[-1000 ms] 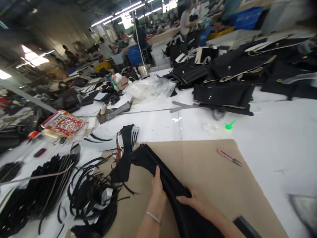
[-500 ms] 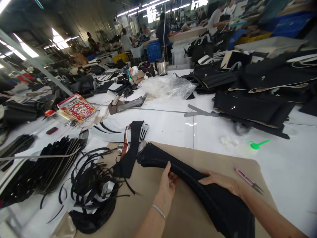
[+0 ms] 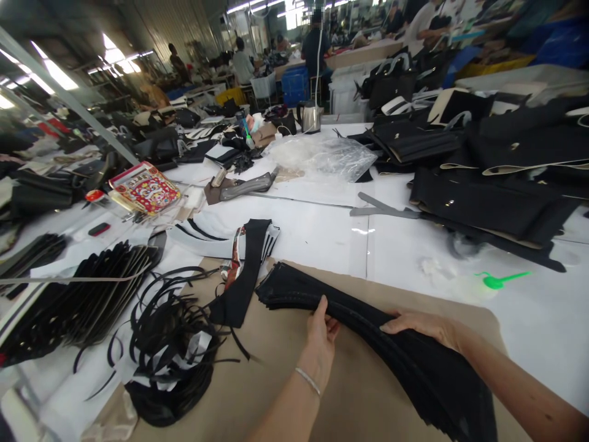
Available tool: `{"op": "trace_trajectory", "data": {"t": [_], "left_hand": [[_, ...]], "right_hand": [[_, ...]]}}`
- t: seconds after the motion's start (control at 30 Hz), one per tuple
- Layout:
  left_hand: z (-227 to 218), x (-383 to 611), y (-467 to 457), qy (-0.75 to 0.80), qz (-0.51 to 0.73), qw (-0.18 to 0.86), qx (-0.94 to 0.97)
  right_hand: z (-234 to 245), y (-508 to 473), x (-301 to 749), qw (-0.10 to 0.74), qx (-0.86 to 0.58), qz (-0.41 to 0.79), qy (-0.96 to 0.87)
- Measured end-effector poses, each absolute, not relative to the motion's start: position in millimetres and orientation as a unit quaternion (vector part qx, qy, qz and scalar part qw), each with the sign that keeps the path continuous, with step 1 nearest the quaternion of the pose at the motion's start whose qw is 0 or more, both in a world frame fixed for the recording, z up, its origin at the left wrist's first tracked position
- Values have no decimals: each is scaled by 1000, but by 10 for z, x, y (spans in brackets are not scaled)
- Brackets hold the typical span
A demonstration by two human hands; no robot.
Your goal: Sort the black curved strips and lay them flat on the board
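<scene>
I had: curved stack (image 3: 414, 356), solid black; mat (image 3: 350, 393), plain tan; table (image 3: 313, 233), white; packet (image 3: 151, 190), red with multicoloured print.

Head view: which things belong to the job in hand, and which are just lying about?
Seemingly part of the job:
- stack of curved black pieces, held by left hand and right hand
- brown sheet beneath

Probably just lying about, untouched:
- green scoop-like item
- red patterned packet
- clear plastic
- metal kettle
</scene>
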State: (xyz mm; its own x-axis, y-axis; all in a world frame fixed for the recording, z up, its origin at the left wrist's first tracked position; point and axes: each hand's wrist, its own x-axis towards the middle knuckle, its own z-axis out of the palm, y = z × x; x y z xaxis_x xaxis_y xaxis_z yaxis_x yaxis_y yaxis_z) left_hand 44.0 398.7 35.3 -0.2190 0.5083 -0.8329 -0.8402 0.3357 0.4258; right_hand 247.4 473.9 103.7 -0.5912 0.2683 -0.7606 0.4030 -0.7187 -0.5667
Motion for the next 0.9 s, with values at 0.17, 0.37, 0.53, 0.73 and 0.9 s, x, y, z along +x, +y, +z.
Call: {"op": "trace_trajectory", "data": {"t": [0.17,0.37,0.53,0.73,0.9], "left_hand": [[323,456,3927,546,567,598,-151],[353,313,3729,521,568,625,-126],[480,148,3469,510,521,676,-108],[569,53,3227,499,484,711,-103],[602,8,3150,499,482,710,-124]], "right_hand": [[1019,4634,2457,16,443,-803,398],[956,4228,2351,-52,469,-736,486],[910,3664,2196,-94,540,-634,545],[894,2988,1901,-92,627,-535,559],[989,2737,1732,-57,656,-495,566]]}}
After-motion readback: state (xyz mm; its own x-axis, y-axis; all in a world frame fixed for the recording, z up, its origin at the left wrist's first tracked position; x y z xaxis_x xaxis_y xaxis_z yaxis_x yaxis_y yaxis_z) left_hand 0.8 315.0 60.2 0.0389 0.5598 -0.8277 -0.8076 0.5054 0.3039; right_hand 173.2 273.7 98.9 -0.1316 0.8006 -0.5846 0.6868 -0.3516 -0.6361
